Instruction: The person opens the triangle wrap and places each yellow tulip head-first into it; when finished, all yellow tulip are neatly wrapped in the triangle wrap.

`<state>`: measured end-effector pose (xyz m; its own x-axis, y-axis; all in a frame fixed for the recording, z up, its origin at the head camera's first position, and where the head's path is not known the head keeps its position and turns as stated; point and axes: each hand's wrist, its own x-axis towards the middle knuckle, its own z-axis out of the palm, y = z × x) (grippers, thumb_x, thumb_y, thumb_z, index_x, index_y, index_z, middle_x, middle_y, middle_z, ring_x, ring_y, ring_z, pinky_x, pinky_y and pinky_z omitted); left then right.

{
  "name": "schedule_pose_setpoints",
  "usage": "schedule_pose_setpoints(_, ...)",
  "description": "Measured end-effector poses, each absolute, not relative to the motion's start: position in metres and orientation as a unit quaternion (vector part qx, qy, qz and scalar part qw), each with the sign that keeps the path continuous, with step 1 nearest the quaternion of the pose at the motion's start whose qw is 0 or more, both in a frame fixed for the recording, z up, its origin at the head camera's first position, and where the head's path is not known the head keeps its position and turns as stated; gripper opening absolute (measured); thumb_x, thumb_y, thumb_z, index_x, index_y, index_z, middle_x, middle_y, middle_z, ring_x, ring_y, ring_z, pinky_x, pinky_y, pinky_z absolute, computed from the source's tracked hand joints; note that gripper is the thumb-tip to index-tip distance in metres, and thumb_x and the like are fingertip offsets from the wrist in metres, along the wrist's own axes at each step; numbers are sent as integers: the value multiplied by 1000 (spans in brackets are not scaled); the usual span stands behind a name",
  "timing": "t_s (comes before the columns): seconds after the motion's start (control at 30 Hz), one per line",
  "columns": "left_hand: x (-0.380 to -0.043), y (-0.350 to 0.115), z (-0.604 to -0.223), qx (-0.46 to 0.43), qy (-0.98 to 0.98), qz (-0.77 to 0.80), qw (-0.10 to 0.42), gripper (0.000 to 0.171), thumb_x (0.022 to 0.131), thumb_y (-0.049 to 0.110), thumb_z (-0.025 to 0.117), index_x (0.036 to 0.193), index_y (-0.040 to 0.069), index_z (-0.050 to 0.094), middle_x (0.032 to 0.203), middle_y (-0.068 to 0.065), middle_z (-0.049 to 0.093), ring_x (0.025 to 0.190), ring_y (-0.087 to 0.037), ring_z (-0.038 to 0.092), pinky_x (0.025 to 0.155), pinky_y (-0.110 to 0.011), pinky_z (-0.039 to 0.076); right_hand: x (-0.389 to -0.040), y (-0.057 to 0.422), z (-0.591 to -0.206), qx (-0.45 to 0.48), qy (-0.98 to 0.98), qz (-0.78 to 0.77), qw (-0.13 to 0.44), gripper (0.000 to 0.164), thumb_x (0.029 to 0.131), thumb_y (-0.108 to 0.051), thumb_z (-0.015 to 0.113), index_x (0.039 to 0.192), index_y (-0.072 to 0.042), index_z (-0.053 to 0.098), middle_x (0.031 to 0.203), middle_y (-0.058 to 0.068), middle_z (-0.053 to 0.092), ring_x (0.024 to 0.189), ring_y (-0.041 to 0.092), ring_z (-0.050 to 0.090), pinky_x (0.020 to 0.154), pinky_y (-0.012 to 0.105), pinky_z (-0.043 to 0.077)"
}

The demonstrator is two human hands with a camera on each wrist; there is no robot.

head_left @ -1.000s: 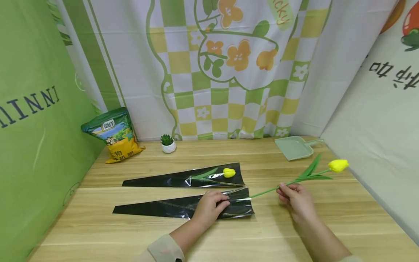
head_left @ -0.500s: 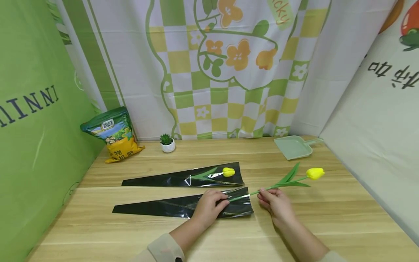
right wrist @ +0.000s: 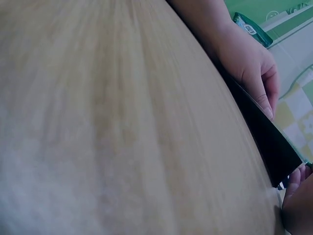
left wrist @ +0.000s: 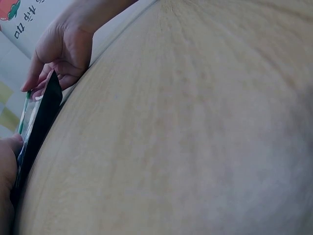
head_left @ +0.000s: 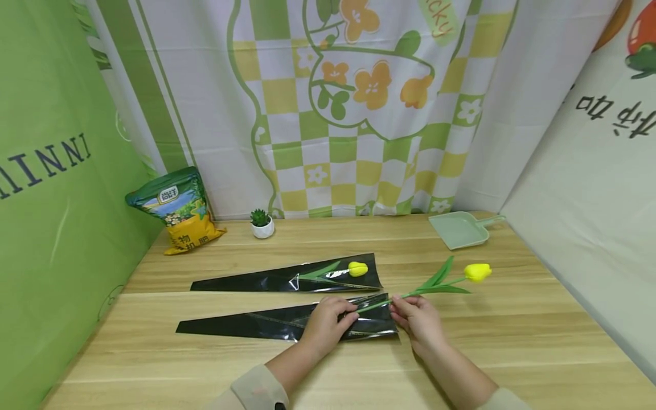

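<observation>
Held tulip's shift: the held tulip (head_left: 478,272) and the right hand (head_left: 420,324) are farther left along the desk (head_left: 307,376) than a second ago, and more of the stem overlaps the front wrapper (head_left: 241,322); the left hand (head_left: 328,322) keeps its place.
Right hand: thumb and fingertips pinch the green stem just below the leaves, right beside the wrapper's wide mouth.
Left hand: rests on the front wrapper near that mouth, thumb and forefinger close to the stem's lower end; whether they pinch the film, I cannot tell.
Held tulip: yellow bloom towards the desk's right edge, leaves beyond the mouth, lower stem across the wide part of the wrapper; whether it lies under the clear film is unclear.
Front wrapper: black, with clear film, narrow end towards the desk's left edge.
Back wrapper (head_left: 230,280): lies just behind the front one, pointing the same way, with a second tulip (head_left: 357,269) in it, bloom near the wide end.
Back left corner: a green and yellow bag (head_left: 176,210) with printed characters.
Back edge: a small succulent in a white pot (head_left: 263,228), right of the bag.
Back right corner: a pale green dustpan (head_left: 458,229), handle towards the right edge.
Behind the desk: a checked curtain (head_left: 353,114) with orange flowers.
</observation>
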<state>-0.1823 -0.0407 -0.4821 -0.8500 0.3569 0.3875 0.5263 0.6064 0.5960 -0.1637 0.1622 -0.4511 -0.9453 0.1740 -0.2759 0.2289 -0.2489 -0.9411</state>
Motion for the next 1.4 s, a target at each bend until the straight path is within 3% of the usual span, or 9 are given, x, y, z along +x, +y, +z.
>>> schedule_pose_setpoints(0.17, -183, -41, -483, -250, -890, -364, 117, 11, 91, 20, 69, 95, 13, 77, 100, 1, 74, 100, -18, 64, 92, -31, 53, -162, 162, -451, 158, 618, -770, 20, 21, 98, -7, 57, 110, 4, 43, 81, -5, 64, 76, 2, 65, 74, 15, 57)
schedule_pose_setpoints(0.43, -183, -41, -483, -249, -893, -357, 114, 11, 92, 20, 67, 95, 14, 76, 99, 2, 74, 99, -17, 64, 92, -31, 53, -160, 173, -449, 160, 617, -771, -11, 21, 105, -14, 41, 116, 4, 44, 80, -7, 63, 77, 1, 66, 76, 16, 57)
schedule_pose_setpoints(0.77, -182, -41, -483, -249, -895, -352, 116, 11, 92, 20, 68, 95, 13, 76, 99, 1, 73, 99, -18, 64, 92, -31, 53, -159, 203, -445, 192, 602, -773, -59, 27, 105, -31, 38, 116, -7, 44, 79, -12, 62, 79, -2, 63, 78, 15, 56)
schedule_pose_setpoints(1.13, -182, -41, -484, -253, -892, -353, 125, 9, 91, 20, 68, 92, 14, 76, 97, 2, 73, 98, -17, 64, 91, -30, 53, -165, 223, -438, 239, 569, -780, -102, 24, 102, -30, 48, 115, -9, 48, 82, -12, 63, 78, 1, 61, 75, 14, 56)
schedule_pose_setpoints(1.4, -182, -40, -484, -249, -885, -371, 129, 11, 90, 19, 70, 96, 12, 77, 100, 1, 74, 101, -18, 65, 93, -32, 53, -165, 224, -437, 235, 556, -791, -99, 11, 100, -23, 55, 103, -12, 56, 79, -10, 63, 75, 2, 62, 73, 15, 56)
